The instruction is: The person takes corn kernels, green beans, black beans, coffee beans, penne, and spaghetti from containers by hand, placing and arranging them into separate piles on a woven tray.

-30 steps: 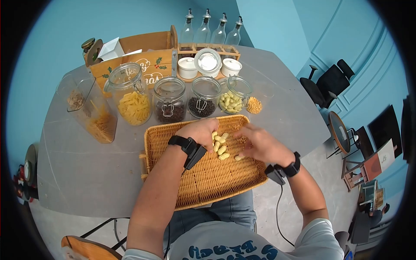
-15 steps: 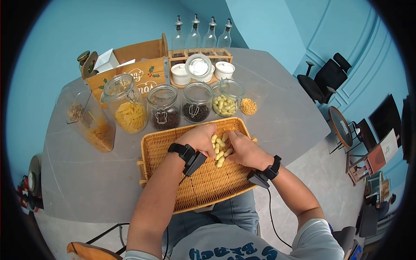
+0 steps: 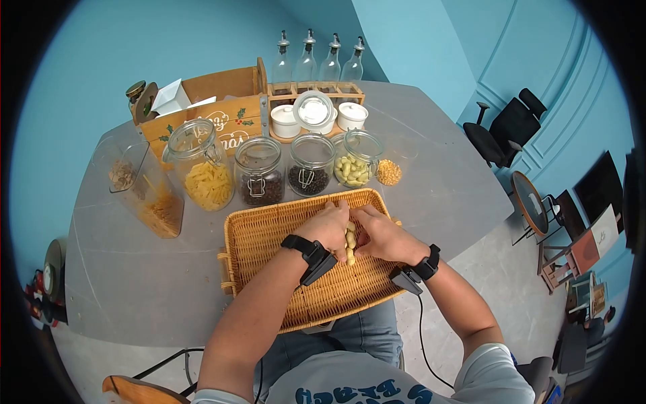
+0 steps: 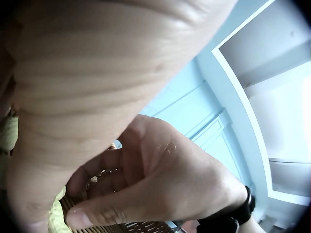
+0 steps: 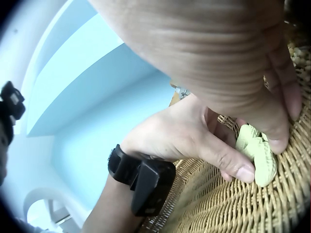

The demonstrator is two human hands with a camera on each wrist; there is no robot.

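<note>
1. Both hands meet at the centre of the head view: left hand (image 3: 331, 227) and right hand (image 3: 378, 232), fingers curled in, cupping a small heap of pale pasta shells (image 3: 350, 244) between them.
2. Shells lie on the wicker tray (image 3: 269, 236); how firmly they are gripped is apparently unclear.
3. Jars (image 3: 259, 172) line the table (image 3: 121, 269) above the tray.

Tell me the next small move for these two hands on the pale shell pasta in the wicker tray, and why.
Probably close both hands under the heap and lift it. The left hand and right hand already cup the pale shell pasta between them on the wicker tray, fingers curled around the pile. The open jar holding the same pale shells stands just beyond the tray, so it seems the likely destination.
</note>
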